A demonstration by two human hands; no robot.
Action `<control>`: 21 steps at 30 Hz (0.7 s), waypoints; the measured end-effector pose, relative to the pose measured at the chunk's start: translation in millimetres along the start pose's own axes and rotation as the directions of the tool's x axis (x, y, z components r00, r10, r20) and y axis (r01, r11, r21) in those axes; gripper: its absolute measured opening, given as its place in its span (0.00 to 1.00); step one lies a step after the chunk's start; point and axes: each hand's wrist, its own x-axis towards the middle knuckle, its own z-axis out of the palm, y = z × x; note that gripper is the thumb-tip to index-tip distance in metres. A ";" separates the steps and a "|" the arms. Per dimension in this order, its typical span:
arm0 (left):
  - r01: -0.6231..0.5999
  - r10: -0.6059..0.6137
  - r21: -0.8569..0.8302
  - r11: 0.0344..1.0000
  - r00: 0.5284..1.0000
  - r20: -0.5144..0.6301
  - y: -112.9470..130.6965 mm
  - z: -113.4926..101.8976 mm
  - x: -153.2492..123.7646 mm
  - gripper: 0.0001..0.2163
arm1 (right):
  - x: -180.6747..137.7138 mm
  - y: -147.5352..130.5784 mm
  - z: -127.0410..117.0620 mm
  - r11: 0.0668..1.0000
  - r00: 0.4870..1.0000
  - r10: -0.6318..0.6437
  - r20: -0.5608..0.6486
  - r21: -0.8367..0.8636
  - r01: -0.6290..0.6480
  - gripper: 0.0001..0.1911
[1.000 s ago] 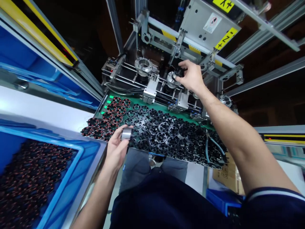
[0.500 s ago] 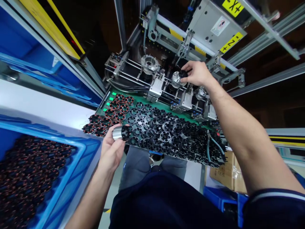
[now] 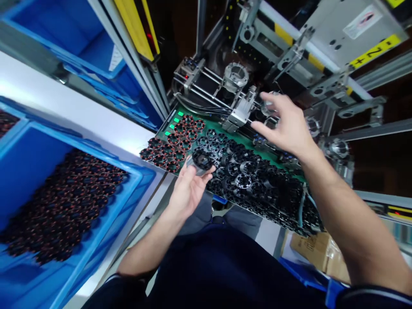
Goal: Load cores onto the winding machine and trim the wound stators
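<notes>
My left hand [image 3: 188,189] holds a short metal cylinder with a black wound core inside [image 3: 200,162], just above the near edge of a green tray [image 3: 225,128]. The tray is crowded with black ring-shaped parts [image 3: 251,176], and copper-wound ones [image 3: 175,143] sit at its left end. My right hand [image 3: 285,126] hovers over the tray's far edge with fingers spread and nothing in it, close to the machine's round metal fixtures [image 3: 236,75].
A blue bin [image 3: 106,223] at the left holds several copper-wound cores. More blue bins [image 3: 64,38] stand behind it. The machine frame [image 3: 337,34] with yellow axis labels rises at the back. A cardboard box [image 3: 313,246] lies low at the right.
My right hand has let go at the middle fixture and drawn back toward the tray, now empty. My left hand turned the cylinder so its core faces up. The view has swung left.
</notes>
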 end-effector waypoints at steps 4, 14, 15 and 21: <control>0.023 -0.021 -0.025 0.999 0.997 0.072 -6.7 15.5 -0.1 0.33 | -21.5 -93.1 10.1 0.868 0.936 -0.288 0.204 0.468 0.165 0.34; 0.147 -0.146 -0.020 0.989 0.988 0.052 9.0 17.0 20.3 0.23 | 70.1 -81.2 13.1 0.966 0.973 -0.232 -0.007 0.119 0.232 0.21; 0.162 -0.161 -0.028 0.986 0.986 0.048 10.8 14.5 19.2 0.23 | 92.8 -69.6 12.3 0.978 0.976 -0.200 -0.084 0.037 0.204 0.21; 0.225 -0.226 -0.042 0.973 0.974 -0.018 11.9 -15.1 4.6 0.22 | 187.4 -3.2 19.9 0.906 0.982 0.128 -0.136 -0.387 -0.171 0.25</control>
